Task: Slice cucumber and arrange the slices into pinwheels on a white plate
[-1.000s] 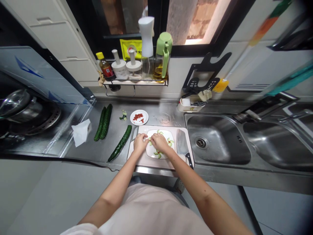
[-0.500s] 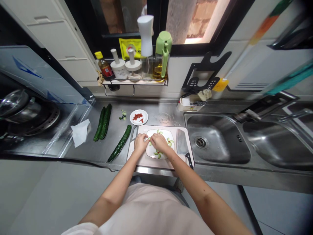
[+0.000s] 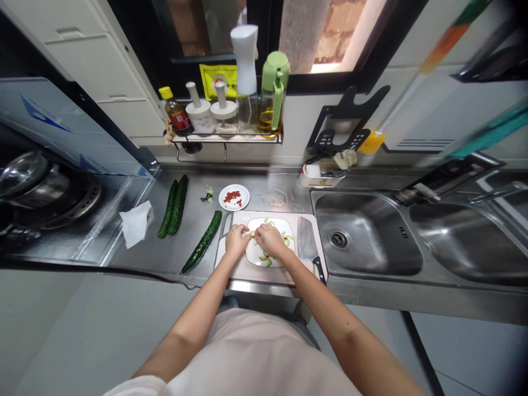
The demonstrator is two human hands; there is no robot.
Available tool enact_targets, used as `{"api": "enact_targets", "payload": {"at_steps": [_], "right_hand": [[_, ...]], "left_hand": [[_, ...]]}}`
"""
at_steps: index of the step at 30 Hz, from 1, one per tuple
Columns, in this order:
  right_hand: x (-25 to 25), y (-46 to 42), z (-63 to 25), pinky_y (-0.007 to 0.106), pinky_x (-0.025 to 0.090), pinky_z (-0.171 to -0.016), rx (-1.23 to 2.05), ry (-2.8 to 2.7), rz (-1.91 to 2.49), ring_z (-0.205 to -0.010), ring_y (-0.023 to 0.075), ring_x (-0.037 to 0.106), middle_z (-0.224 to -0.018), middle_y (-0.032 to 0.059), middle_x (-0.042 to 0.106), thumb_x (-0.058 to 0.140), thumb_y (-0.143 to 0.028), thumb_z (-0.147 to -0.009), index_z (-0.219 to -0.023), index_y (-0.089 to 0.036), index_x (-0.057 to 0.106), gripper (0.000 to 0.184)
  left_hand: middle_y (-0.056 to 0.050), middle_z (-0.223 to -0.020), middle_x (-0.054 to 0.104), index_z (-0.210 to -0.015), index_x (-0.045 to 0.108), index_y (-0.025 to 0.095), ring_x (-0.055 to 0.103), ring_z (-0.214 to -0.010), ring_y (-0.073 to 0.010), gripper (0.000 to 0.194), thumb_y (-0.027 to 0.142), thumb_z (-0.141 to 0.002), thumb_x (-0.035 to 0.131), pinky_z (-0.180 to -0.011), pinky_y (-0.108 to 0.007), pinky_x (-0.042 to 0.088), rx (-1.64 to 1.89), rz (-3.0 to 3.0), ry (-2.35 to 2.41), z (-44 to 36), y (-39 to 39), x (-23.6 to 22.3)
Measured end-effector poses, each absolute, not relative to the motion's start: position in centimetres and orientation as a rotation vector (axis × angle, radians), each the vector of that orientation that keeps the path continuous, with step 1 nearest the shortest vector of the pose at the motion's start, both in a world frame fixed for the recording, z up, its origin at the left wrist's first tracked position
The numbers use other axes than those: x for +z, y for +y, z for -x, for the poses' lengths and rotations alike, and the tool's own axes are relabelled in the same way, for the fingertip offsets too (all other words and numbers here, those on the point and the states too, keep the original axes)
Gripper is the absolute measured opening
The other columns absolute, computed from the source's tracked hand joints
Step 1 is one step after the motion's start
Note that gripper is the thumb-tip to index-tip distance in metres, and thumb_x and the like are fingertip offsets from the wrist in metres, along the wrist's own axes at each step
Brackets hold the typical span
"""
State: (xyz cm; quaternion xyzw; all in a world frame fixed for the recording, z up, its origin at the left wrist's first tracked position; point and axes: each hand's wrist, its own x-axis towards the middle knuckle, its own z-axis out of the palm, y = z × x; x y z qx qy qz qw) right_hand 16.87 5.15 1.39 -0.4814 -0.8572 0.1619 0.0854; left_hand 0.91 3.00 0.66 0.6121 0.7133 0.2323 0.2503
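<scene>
A white square plate (image 3: 254, 256) rests on a pale cutting board (image 3: 247, 273). Several cucumber slices (image 3: 286, 238) form small green pinwheels with red bits at their centres. Over the plate's left edge, my left hand (image 3: 237, 242) has thumb and forefinger pinched close to a cucumber piece. My right hand (image 3: 269, 238) reaches over the plate from the right, its fingers closed together just beside the left ones. Whatever lies between the fingertips is too small to make out. At the board's right side lies a knife (image 3: 306, 240) with a black handle.
Behind the board is a small white plate (image 3: 225, 205) of red pieces. Whole cucumbers (image 3: 202, 242) lie left, near cucumber scraps (image 3: 209, 193) and a white tissue (image 3: 136, 224). A steel sink (image 3: 367, 236) is to the right. A rack of bottles (image 3: 229, 139) hangs behind.
My two hands have shifted only very slightly over the left part of the plate, their fingers still close together. Everything else stays in place.
</scene>
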Motion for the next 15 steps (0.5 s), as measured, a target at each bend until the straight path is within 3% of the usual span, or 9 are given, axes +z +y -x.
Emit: {"api": "enact_targets", "payload": {"at_steps": [15], "right_hand": [[0.88, 4.17, -16.91, 0.032, 0.029, -0.078, 0.464, -2.484, 1.518, -0.097, 0.023, 0.046, -0.1, 0.0082, 0.06, 0.054, -0.026, -0.088, -0.093, -0.019, 0.061, 0.012]], "left_hand": [[-0.003, -0.087, 0.058, -0.089, 0.067, 0.021, 0.056, -0.083, -0.0168, 0.015, 0.026, -0.076, 0.064, -0.075, -0.027, 0.041, 0.65, -1.682, 1.957, -1.0, 3.48, 0.26]]}}
